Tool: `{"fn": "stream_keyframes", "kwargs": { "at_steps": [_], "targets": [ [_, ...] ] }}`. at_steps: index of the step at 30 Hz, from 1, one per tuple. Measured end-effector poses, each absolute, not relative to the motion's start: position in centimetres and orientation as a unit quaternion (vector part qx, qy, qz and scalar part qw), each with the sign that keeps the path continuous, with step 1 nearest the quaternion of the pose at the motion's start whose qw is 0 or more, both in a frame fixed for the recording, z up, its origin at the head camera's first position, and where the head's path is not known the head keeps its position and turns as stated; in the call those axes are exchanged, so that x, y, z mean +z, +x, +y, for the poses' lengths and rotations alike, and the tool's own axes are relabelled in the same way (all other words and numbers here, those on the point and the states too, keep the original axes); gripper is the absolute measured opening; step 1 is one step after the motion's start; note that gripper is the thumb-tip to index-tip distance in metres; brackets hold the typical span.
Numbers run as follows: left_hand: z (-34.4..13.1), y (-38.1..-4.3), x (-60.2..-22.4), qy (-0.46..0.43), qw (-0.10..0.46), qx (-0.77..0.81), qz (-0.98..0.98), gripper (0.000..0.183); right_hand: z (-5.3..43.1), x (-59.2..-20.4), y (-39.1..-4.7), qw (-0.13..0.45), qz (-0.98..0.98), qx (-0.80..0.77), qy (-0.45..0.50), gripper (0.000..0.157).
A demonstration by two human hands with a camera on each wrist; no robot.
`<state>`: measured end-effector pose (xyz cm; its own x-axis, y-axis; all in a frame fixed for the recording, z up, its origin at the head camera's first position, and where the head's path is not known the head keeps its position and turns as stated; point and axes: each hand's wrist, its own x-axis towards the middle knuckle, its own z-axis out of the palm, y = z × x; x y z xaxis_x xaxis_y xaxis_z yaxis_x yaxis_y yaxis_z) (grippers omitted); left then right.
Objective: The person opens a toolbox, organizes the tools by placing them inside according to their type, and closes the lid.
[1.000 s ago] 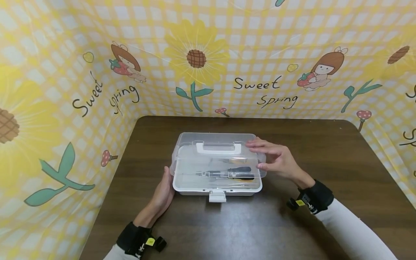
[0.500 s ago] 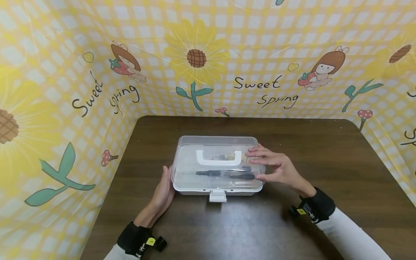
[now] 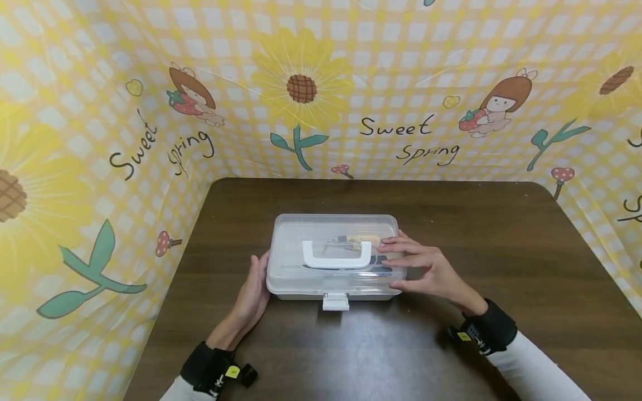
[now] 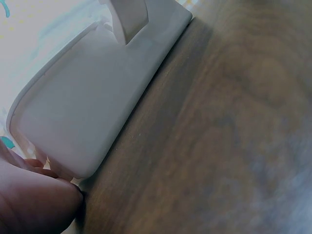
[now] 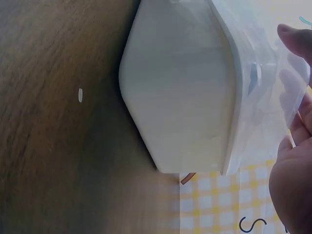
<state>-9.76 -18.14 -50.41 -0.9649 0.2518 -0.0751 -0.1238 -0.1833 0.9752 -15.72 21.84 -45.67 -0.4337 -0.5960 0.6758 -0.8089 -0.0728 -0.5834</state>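
Observation:
A white toolbox (image 3: 331, 296) with a clear plastic lid (image 3: 291, 236) stands on the table. Its lid lies low over the base; I cannot tell whether it is fully down. Through it show dark-handled tools and something yellow. A white carry handle (image 3: 337, 263) sits on top, and the front latch (image 3: 335, 302) sticks outward, undone. My left hand (image 3: 251, 292) rests against the box's left end, its far fingers hidden. My right hand (image 3: 421, 267) touches the lid's right part, fingers spread over the top and thumb near the front corner.
The dark brown wooden table (image 3: 481, 234) has a yellow-and-white checked cloth (image 3: 401, 67) rising behind it and on the left. A small white speck (image 5: 80, 95) lies on the wood to the right of the box.
The lid has come down toward the front, and its handle appears lower. My right hand has moved down with it. My left hand has stayed at the box's left end.

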Motion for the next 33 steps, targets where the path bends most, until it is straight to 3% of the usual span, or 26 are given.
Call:
{"fn": "stream_keyframes", "kwargs": {
  "at_steps": [33],
  "targets": [
    [-17.9, -9.8, -50.4, 0.036, 0.117, 0.766, 0.631, 0.087, 21.2, -45.7, -14.1, 0.137, -0.703, 0.507, 0.480, 0.037]
  ]
}}
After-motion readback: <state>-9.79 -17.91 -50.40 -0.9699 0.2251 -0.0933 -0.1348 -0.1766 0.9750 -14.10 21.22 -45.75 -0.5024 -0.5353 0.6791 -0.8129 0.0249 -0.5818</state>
